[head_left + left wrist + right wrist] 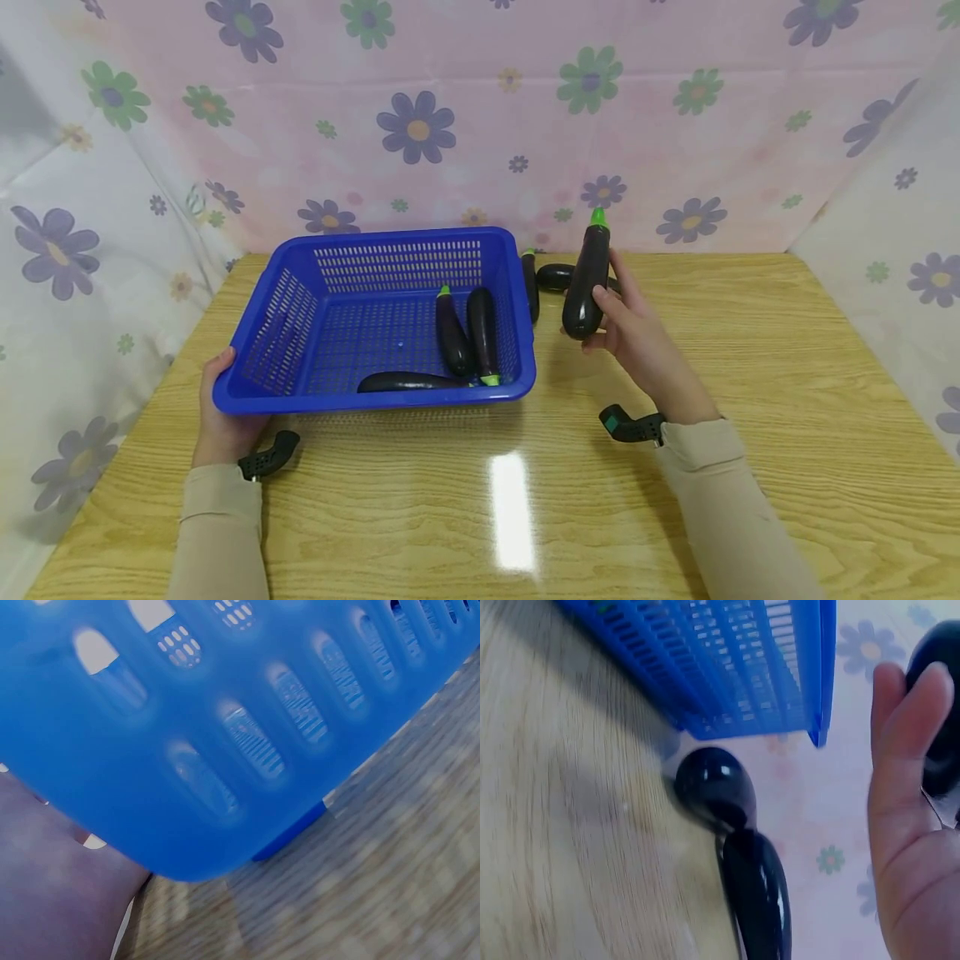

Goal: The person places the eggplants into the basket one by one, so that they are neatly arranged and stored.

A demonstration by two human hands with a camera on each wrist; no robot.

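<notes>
My left hand [225, 417] grips the left end of a blue plastic basket [375, 403], its thumb at the rim. Three eggplants lie in the basket: two side by side [453, 337] at the right and one [405, 382] along the near wall. In my right hand [633, 333] is a glossy dark eggplant [587, 279], green stem end up, held above the table to the right of the basket. The right wrist view shows fingers [900, 742] curled round its dark body. Slotted basket wall [187, 727] fills much of the left wrist view.
Beside the basket's right wall lies an eggplant [531, 287], and another [555, 277] lies behind the held one, partly hidden. The wood-grain table [390, 500] meets a flowered cloth [480, 75] at the back and both sides. Each wrist wears a black mount [270, 454].
</notes>
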